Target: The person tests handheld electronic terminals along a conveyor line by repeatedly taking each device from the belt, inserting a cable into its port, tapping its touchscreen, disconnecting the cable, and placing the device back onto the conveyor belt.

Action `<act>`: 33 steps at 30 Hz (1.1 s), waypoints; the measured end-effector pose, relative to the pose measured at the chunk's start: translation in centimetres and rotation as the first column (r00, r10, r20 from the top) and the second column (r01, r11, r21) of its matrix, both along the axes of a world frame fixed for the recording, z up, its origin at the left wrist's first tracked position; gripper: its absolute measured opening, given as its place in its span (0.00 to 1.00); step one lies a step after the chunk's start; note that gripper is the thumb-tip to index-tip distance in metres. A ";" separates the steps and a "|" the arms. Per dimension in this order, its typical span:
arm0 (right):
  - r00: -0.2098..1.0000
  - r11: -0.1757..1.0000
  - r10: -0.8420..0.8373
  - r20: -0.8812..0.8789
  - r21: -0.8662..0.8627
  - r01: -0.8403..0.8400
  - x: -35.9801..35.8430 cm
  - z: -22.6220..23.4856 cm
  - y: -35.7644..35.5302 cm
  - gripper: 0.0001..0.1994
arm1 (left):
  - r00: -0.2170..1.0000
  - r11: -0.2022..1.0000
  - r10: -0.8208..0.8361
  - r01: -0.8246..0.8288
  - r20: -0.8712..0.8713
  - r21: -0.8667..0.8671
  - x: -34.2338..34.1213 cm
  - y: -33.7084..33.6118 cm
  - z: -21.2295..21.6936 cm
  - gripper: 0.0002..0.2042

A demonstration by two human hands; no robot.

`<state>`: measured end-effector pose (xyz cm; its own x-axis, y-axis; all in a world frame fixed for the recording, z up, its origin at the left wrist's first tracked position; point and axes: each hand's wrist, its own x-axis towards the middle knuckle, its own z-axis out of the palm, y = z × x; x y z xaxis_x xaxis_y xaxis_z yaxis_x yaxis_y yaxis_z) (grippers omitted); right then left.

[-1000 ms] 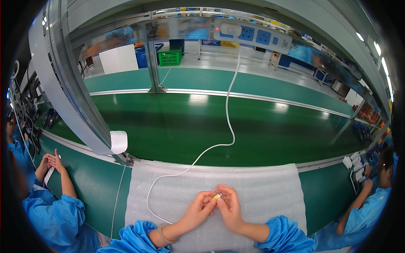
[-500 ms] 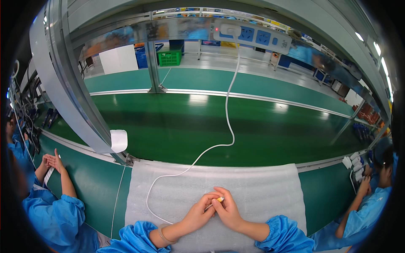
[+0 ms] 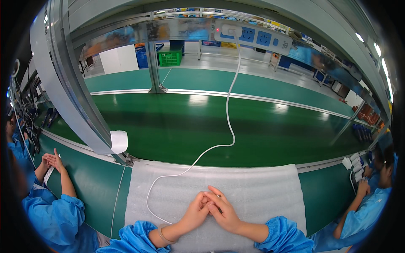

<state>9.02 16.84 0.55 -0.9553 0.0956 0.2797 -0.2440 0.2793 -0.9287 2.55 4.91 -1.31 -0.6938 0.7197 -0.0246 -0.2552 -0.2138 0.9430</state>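
White cable [image 3: 228,126] ends between left hand [image 3: 197,211] and right hand [image 3: 222,207], both pinching it over foam sheet [image 3: 261,189].

Both hands [image 3: 213,208] rest on the foam mat [image 3: 261,189], conveyor belt [image 3: 253,130] behind.

Bright, even factory light all over, coming from ceiling strips at the upper right rim [image 3: 382,63]. White glare patches sit on the green belt [image 3: 198,100], reflections of lamps above. The foam mat [image 3: 261,189] reads pale and flat, nearly washed out, with only soft, faint shadow under the hands [image 3: 211,208]. Focus is crisp in the middle; the cable [image 3: 230,122] shows clean. Heavy fisheye bend: the rails curve, the steel post [image 3: 63,84] at left bows hard. Corners go fully black in a round vignette. Figures at both edges are stretched and softer, with a thin colour fringe at the left rim.
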 end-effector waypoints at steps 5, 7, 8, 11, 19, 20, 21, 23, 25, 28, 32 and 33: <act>0.999 0.999 0.046 0.007 0.030 -0.046 -0.3 -0.6 0.3 0.20 | 0.997 1.000 -0.019 0.019 0.071 0.008 0.0 0.0 0.5 0.12; 0.999 0.999 0.042 0.027 -0.002 -0.042 -0.2 -0.8 0.3 0.21 | 0.996 1.000 -0.013 0.013 0.093 -0.007 0.0 -0.1 0.6 0.12; 0.998 0.999 0.038 0.047 -0.033 -0.036 -0.2 -0.8 0.3 0.22 | 0.996 1.000 -0.015 0.016 0.094 -0.008 0.0 0.0 0.6 0.12; 0.999 1.000 0.027 0.028 -0.016 -0.027 -0.1 -0.2 0.2 0.24 | 0.997 1.000 -0.021 0.022 0.072 -0.006 0.0 0.1 0.7 0.12; 0.996 0.995 0.034 0.078 -0.098 -0.026 -0.1 -0.5 0.2 0.29 | 0.995 0.995 -0.101 0.101 0.006 -0.023 -0.3 -0.2 0.1 0.08; 0.997 0.997 0.039 0.065 -0.068 -0.034 -0.1 -0.6 0.2 0.30 | 0.995 0.995 -0.100 0.101 0.020 -0.018 -0.3 -0.2 -0.1 0.08; 0.997 0.997 0.039 0.065 -0.068 -0.034 -0.1 -0.6 0.2 0.30 | 0.994 0.995 -0.100 0.100 0.034 -0.012 -0.3 -0.2 -0.1 0.08; 0.998 0.997 0.032 0.051 -0.067 -0.028 -0.1 -0.5 0.1 0.29 | 0.995 0.995 -0.098 0.098 0.037 -0.021 -0.3 -0.2 -0.1 0.08; 0.998 0.996 0.034 0.048 -0.080 -0.031 -0.2 -0.3 0.0 0.30 | 0.995 0.995 -0.094 0.096 0.040 -0.030 -0.2 -0.3 0.1 0.09; 0.998 0.995 0.039 0.050 -0.092 -0.034 -0.2 -0.3 0.1 0.30 | 0.997 0.992 -0.079 0.080 0.012 -0.098 -0.1 -0.2 0.5 0.09; 0.999 0.997 0.031 0.039 -0.065 -0.029 -0.1 -0.3 0.2 0.30 | 0.997 0.983 -0.083 0.079 -0.013 -0.168 0.0 -0.2 0.8 0.10; 0.999 0.997 0.031 0.039 -0.065 -0.029 -0.2 -0.3 0.2 0.30 | 0.997 0.978 -0.079 0.074 -0.020 -0.193 0.0 -0.2 0.9 0.10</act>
<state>8.87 17.03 0.25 -0.9683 0.0832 0.2356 -0.2139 0.2120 -0.9536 2.57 4.67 -0.37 -0.6392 0.7544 -0.1493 -0.2378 -0.0092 0.9713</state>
